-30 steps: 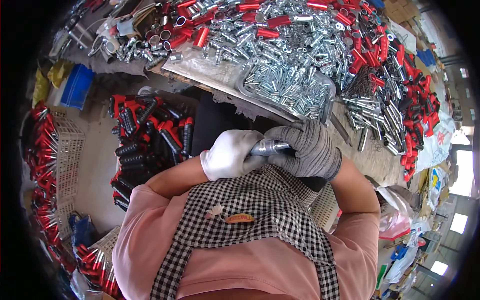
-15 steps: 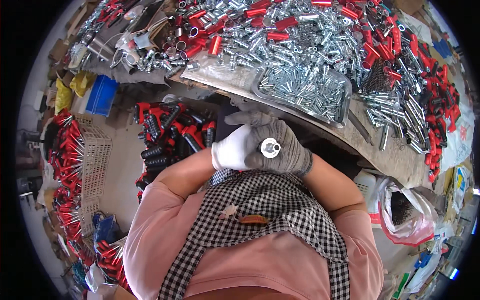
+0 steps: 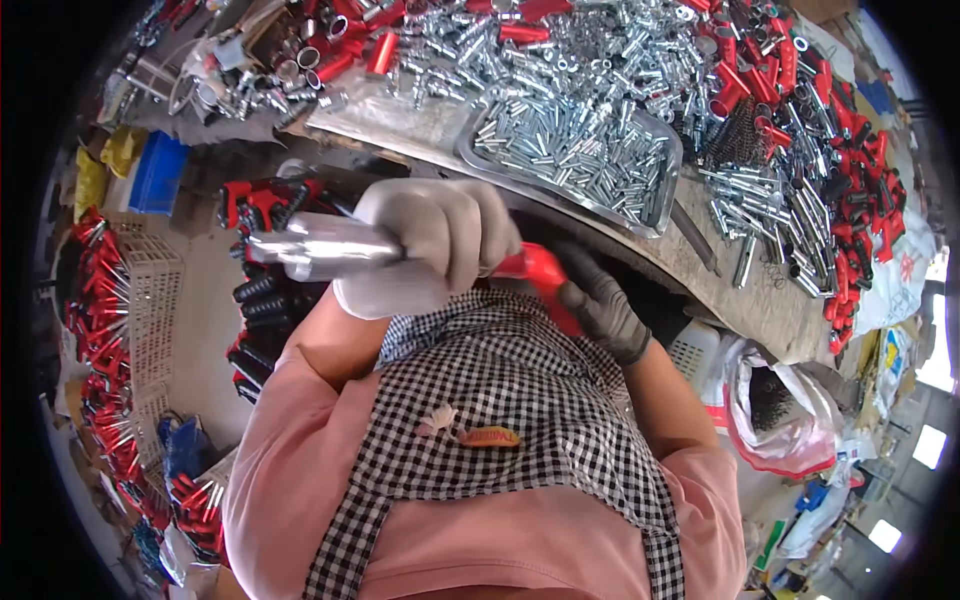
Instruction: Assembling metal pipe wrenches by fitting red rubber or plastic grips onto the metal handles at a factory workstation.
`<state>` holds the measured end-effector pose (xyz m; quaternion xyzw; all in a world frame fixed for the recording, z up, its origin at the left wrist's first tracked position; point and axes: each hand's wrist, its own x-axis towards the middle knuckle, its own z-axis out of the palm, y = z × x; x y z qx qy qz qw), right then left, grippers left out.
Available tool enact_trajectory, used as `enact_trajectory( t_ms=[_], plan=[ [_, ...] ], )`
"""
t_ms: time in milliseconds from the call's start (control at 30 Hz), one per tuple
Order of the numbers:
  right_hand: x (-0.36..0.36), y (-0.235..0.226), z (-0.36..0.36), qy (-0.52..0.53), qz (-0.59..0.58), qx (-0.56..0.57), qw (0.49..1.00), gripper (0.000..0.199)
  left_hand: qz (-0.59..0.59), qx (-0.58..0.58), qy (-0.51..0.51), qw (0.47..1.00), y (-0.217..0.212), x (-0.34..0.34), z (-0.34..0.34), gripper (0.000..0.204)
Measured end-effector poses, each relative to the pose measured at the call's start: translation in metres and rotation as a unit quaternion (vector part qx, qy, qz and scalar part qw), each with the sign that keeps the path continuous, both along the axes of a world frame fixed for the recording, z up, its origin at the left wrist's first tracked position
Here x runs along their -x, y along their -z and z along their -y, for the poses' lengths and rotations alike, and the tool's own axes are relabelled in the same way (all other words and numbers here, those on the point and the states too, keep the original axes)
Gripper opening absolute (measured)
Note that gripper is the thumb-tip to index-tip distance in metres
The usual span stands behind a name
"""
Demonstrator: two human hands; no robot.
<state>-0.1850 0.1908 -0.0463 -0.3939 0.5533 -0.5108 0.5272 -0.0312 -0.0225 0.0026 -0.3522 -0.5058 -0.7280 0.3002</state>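
My left hand (image 3: 430, 240), in a white glove, is closed round a silver metal barrel (image 3: 335, 248) that points left, its tip blurred by motion. A bent red handle (image 3: 545, 272) comes out on the other side of that fist and turns down in front of my apron. Whether barrel and handle are joined is hidden inside the glove. My right hand (image 3: 605, 305), in a dark grey glove, has its thumb and fingers about the red handle. Both hands are held above my lap, before the workbench edge.
A metal tray (image 3: 665, 195) of small silver pins stands on the workbench (image 3: 770, 310), amid heaped silver fittings and red tubes. Red-and-black handles (image 3: 265, 315) pile up at left, beside a plastic crate (image 3: 150, 290). At right sits a white bag (image 3: 800, 440) of dark bits.
My hands have come apart from being clasped together. My left hand has turned the silver barrel to point left, and the red handle now shows. My right hand has dropped slightly. The view has shifted.
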Motion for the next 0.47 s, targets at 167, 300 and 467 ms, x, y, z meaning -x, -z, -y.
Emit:
enact_trajectory(
  t_ms=[167, 300, 467],
  plan=[
    [0.041, 0.054, -0.071, 0.007, 0.594, -0.047, 0.803, 0.081, 0.168, -0.059, -0.183, 0.967, 0.040, 0.016, -0.039, 0.029],
    [0.063, 0.053, -0.094, 0.065, 0.437, -0.067, 0.895, 0.062, 0.464, -0.410, -0.063, 0.783, 0.156, 0.016, -0.097, 0.042],
    [0.029, 0.074, -0.061, 0.241, 0.314, -0.207, 0.895, 0.049, 0.806, -0.333, 0.141, 0.469, 0.290, 0.110, -0.145, 0.027]
  ],
)
